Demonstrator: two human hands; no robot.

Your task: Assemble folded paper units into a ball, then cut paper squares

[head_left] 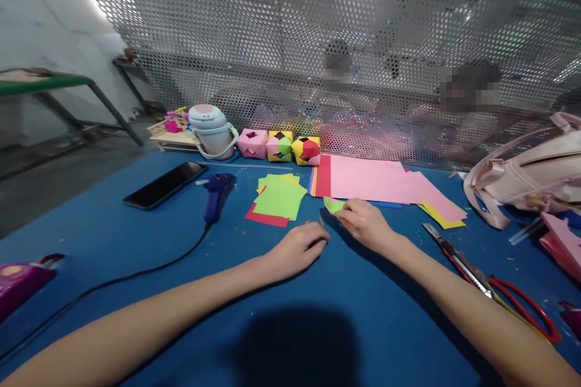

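My right hand [364,225] pinches a small folded paper piece [334,205], green with some pink showing, just above the table. My left hand [299,246] rests on the blue table with its fingers loosely bent and the thumb a little apart. Nothing shows in it. Beyond the left hand lies a stack of green paper squares [280,195], with yellow and red sheets poking out beneath. Behind the right hand is a pile of larger paper sheets [367,178], pink on top, with red and blue edges showing.
A blue glue gun [216,196] and a phone [166,185] lie left. Folded paper cubes [279,146] and a bottle [213,133] stand along the perforated metal panel [281,66]. To the right are a utility knife [458,260], red-handled scissors [526,305] and a pink bag [531,175].
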